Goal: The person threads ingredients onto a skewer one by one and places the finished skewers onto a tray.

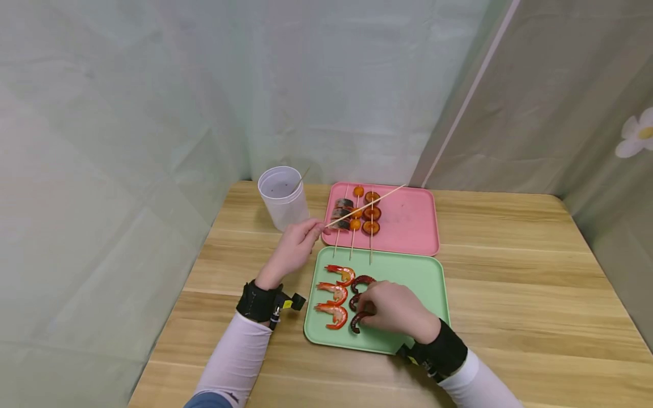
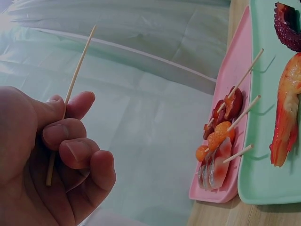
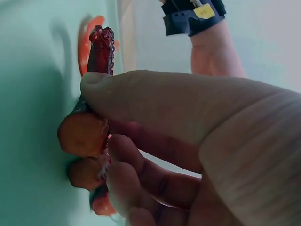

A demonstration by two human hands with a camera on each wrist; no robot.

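Three dark tentacles [image 1: 363, 279] lie in a column on the green tray [image 1: 418, 275], and the right hand [image 1: 398, 309] is clamped, thumb against fingers, on the one nearest the person. Three shrimp [image 1: 344, 294] sit on the green tray's left part. By its far left corner, the left hand [image 1: 293, 249] pinches a bare wooden skewer [image 1: 388, 194]. Just past the green tray's far edge, a pink tray [image 1: 410, 226] bears loaded skewers of fish [image 1: 342, 213], orange balls [image 1: 355, 225] and brown rounds [image 1: 371, 228], their near ends jutting over the green tray. Beyond that corner, a plastic cup [image 1: 287, 212] stands on the desk [image 1: 510, 283].
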